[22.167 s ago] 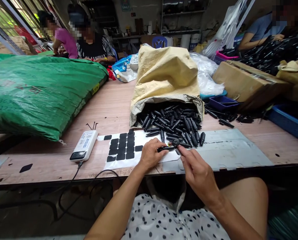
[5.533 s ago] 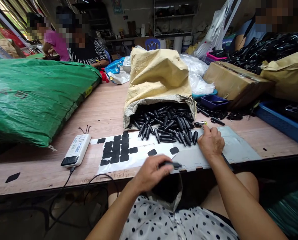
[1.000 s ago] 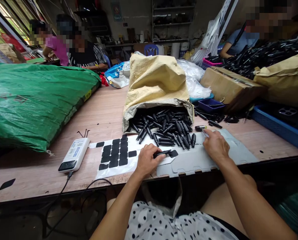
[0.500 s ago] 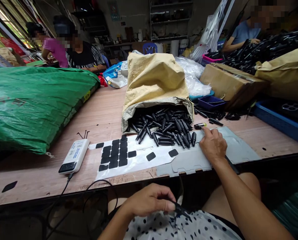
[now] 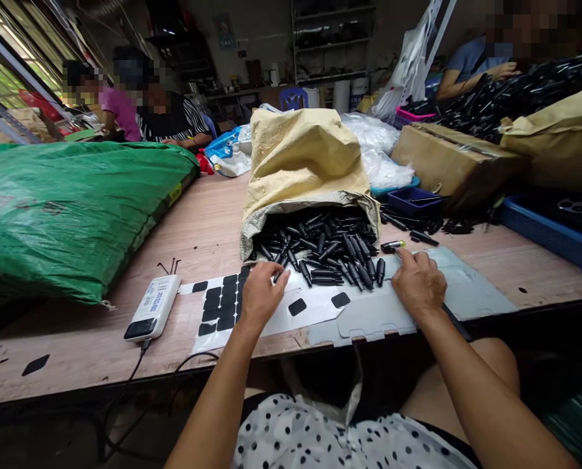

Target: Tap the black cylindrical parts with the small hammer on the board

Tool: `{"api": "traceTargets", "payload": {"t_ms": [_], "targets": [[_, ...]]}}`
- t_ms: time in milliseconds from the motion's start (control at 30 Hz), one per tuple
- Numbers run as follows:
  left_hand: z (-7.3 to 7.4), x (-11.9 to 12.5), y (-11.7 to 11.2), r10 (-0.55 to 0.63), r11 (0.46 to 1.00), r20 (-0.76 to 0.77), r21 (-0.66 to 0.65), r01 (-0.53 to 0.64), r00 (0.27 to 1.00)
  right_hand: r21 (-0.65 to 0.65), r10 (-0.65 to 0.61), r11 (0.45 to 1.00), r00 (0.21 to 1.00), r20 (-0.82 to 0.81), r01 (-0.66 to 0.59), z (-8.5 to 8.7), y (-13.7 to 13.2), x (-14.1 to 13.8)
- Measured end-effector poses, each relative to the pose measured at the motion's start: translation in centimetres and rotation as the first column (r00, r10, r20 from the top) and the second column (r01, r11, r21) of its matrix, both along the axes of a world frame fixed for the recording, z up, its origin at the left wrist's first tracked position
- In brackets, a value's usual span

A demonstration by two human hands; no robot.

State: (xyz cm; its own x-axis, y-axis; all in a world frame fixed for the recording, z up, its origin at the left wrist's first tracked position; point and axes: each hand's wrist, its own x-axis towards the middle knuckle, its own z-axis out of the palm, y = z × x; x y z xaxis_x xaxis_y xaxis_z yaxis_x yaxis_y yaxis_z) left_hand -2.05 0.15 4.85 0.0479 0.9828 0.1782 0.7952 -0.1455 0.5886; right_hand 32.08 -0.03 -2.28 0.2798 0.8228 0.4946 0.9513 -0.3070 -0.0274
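My left hand is at the near edge of a heap of black pen-shaped tubes. Its thumb and fingers are pinched together on one black tube. Beneath that hand lies a white sheet with rounded black stickers. My right hand rests on a grey board, closed around a slim tool with a dark handle; the kind of tool cannot be made out. Just beyond those fingertips lies a short black piece with a yellow-green end.
The tubes spill from a tan sack. A green sack and a white power bank with a cable are on the left. To the right are a purple tray, a cardboard box and a blue tray. Other people sit farther back.
My left hand has risen from my lap to the front of the tube heap and now pinches a tube. My right hand has hardly moved. The view has shifted slightly.
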Motion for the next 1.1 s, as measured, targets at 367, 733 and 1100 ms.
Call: {"api": "traceTargets", "payload": {"t_ms": [367,733,1100], "targets": [[-1.6,-1.0,-0.1,0.071,0.997,-0.255,0.011,-0.07,0.964,-0.027,-0.012,1.0,1.0,-0.016,0.012,0.6,-0.1,-0.3],[-4.0,3.0,-1.9,-0.365,0.931,0.061,-0.003,0.366,0.929,-0.025,-0.01,1.0,0.998,-0.062,0.008,0.7,0.0,-0.3],[-4.8,2.9,-1.6,-0.319,0.944,0.174,-0.028,0.328,0.932,0.227,0.323,0.946,0.691,-0.647,-0.231,5.9,-4.2,-4.2]]}}
